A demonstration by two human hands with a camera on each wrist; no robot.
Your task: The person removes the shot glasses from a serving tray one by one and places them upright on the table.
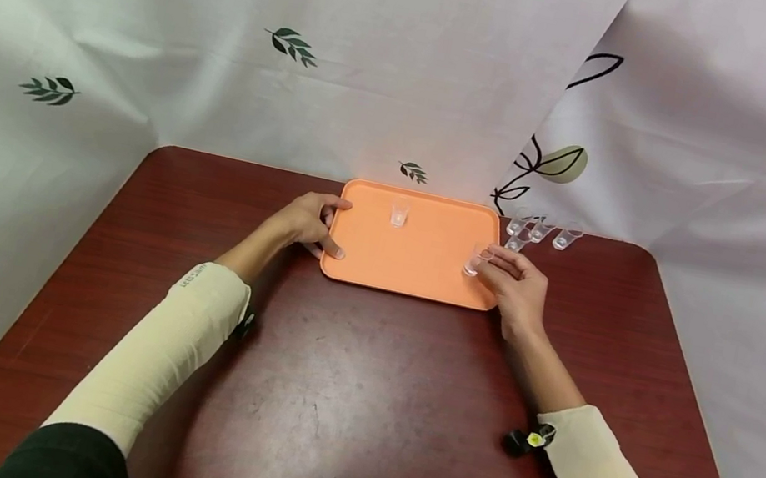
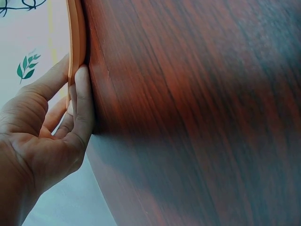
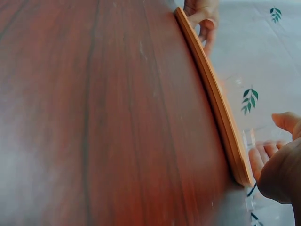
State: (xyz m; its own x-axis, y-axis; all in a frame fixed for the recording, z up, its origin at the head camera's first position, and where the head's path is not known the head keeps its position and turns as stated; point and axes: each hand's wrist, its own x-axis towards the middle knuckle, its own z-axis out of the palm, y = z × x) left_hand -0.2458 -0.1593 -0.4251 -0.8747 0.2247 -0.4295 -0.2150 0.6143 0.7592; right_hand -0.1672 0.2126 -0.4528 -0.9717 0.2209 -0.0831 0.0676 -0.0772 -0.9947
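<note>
My left hand (image 1: 310, 220) grips the left edge of an orange tray (image 1: 414, 278), thumb on its top and fingers at its side; the left wrist view shows that hand (image 2: 56, 117) at the tray's rim (image 2: 77, 33). Over the right end of the tray, my right hand (image 1: 517, 291) holds a small clear plastic cup (image 1: 472, 269) between thumb and fingers. In the right wrist view, the right hand (image 3: 282, 162) appears beside this cup (image 3: 249, 136), just past the tray's rim (image 3: 221, 108). Another clear cup (image 1: 398, 214) stands upright toward the back of the tray.
Several more clear cups, including one at the right (image 1: 567, 236), stand on the table beyond the tray's back right corner. A white cloth with leaf prints (image 1: 382, 61) hangs behind the dark red wooden table (image 1: 341, 401).
</note>
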